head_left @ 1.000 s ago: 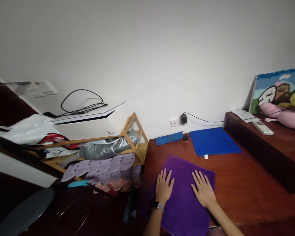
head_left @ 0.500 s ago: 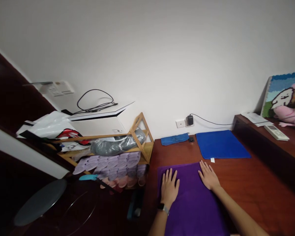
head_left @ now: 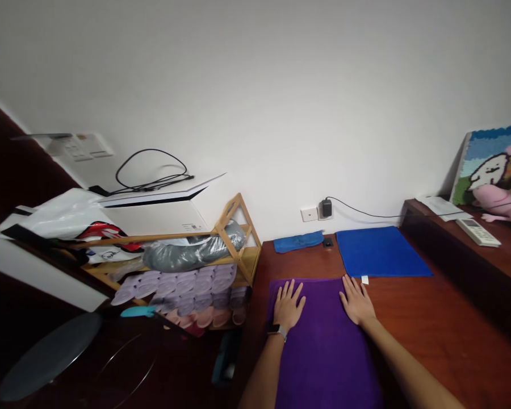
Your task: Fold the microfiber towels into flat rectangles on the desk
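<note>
The purple cloth [head_left: 323, 358] is lying near the left edge of the table [head_left: 443, 335], its far edge running roughly parallel to the table's far edge. Its near end is running out of view at the bottom, and the left forearm is covering part of its left side; its right side is fading into shadow beside the right forearm.

The left hand [head_left: 288, 308] is resting palm down by the cloth's far left corner, fingers spread. The right hand [head_left: 358, 304] is lying palm down, fingers fanned, and is covering the far right corner. Whether either is pressing hard, I cannot tell.

A folded blue cloth [head_left: 298, 242] is lying at the table's far left corner, with a small black object [head_left: 327, 242], hard to make out, just beside it. A larger blue cloth [head_left: 381, 251] is spreading along the far edge, toward the far right corner, a white tag [head_left: 365, 280] showing at its near edge. On the raised ledge [head_left: 440, 227] along the table's right edge, a pink plush toy [head_left: 505, 205] is being cut off by the frame.
</note>
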Action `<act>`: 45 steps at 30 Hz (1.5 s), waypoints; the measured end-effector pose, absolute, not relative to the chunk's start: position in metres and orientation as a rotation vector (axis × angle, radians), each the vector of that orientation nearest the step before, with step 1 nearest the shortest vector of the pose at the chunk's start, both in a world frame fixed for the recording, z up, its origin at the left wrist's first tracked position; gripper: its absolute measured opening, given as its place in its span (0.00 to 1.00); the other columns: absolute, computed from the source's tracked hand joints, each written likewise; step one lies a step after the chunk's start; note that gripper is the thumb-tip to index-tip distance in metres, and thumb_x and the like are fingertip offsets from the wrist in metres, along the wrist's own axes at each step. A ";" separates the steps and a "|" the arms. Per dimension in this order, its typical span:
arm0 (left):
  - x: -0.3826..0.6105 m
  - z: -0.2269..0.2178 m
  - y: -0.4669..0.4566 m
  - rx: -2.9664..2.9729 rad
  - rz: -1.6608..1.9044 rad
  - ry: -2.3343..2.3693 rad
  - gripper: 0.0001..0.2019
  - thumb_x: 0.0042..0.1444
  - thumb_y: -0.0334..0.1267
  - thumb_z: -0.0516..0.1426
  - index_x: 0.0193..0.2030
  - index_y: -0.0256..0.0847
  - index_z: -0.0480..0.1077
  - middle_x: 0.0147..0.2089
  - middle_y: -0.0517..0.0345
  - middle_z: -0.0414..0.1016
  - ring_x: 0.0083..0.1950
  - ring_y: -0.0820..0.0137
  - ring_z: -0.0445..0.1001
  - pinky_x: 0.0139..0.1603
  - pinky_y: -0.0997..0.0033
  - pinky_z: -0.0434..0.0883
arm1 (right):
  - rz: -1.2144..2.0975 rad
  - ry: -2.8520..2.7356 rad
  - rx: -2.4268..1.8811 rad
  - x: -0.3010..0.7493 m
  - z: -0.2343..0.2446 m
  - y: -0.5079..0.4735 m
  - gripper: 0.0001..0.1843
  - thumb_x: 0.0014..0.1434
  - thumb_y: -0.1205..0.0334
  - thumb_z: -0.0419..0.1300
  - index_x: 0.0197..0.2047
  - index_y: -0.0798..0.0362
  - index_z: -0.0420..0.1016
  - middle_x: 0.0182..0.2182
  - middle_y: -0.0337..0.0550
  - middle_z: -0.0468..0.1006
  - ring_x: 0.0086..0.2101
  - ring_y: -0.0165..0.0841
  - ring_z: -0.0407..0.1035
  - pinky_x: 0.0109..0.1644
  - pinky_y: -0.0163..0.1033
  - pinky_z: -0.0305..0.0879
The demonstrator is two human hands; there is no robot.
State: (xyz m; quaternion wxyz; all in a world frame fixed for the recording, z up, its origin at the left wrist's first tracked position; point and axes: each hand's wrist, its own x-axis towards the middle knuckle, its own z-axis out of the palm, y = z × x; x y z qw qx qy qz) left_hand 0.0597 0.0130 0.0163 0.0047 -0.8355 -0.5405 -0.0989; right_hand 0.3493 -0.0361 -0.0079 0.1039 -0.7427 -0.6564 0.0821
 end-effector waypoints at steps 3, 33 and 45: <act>0.084 0.021 0.008 -2.604 -0.432 -1.620 0.26 0.75 0.44 0.46 0.77 0.51 0.59 0.80 0.53 0.58 0.80 0.56 0.54 0.78 0.41 0.55 | 0.254 -1.938 -2.190 0.349 -0.006 -0.036 0.39 0.73 0.47 0.36 0.80 0.57 0.45 0.78 0.42 0.47 0.76 0.41 0.40 0.79 0.55 0.34; 0.013 0.019 0.046 -2.376 -0.234 -1.963 0.28 0.72 0.47 0.50 0.76 0.47 0.62 0.79 0.46 0.58 0.79 0.51 0.57 0.77 0.45 0.57 | 0.305 -1.935 -2.295 0.350 0.001 -0.029 0.37 0.73 0.45 0.36 0.81 0.46 0.43 0.79 0.34 0.46 0.76 0.40 0.40 0.79 0.55 0.36; 0.121 0.011 -0.038 -2.791 -0.510 -1.406 0.27 0.75 0.53 0.46 0.78 0.57 0.55 0.81 0.54 0.53 0.81 0.56 0.52 0.77 0.44 0.58 | 0.297 -1.965 -2.187 0.322 -0.003 -0.065 0.39 0.74 0.45 0.36 0.80 0.56 0.46 0.78 0.44 0.48 0.77 0.41 0.38 0.79 0.55 0.33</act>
